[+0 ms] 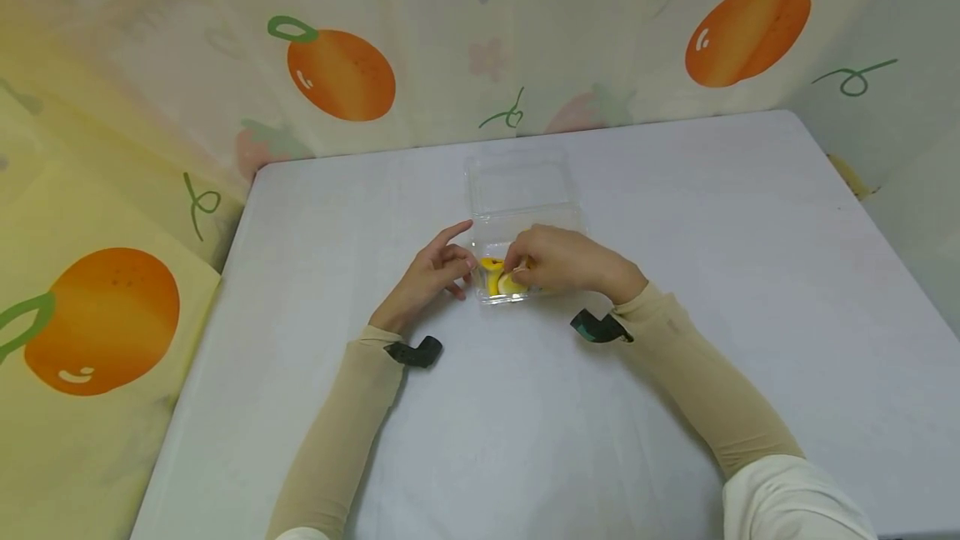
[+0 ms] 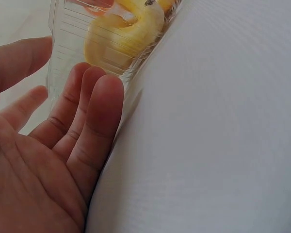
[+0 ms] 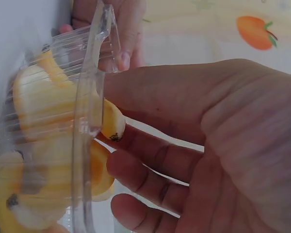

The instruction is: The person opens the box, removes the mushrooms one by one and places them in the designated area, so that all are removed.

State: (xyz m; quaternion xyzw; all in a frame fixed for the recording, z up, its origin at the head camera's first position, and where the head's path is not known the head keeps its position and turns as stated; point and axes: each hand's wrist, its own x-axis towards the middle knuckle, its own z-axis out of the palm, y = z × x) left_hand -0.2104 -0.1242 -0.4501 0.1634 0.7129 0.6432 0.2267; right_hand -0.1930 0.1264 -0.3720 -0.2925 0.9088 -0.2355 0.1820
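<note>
A clear plastic clamshell box [image 1: 501, 300] stands on the table with its lid [image 1: 521, 182] laid back, away from me. Inside lie several small yellow bananas [image 3: 39, 97] with dark tips, seen through the ribbed wall in both wrist views. My right hand [image 1: 573, 261] reaches over the box from the right. Its thumb and forefinger pinch one banana [image 3: 114, 119] at the rim, while its other fingers spread loosely beside the wall. My left hand [image 1: 427, 277] is at the box's left side, fingers loosely bent and fingertips [image 2: 105, 92] right at the wall.
A white cloth covers the table [image 1: 487, 440]. Behind it hangs a curtain [image 1: 435, 48] printed with oranges, and more of it runs down the left side. Dark straps [image 1: 600, 327] sit at both wrists over beige sleeves [image 1: 697, 373].
</note>
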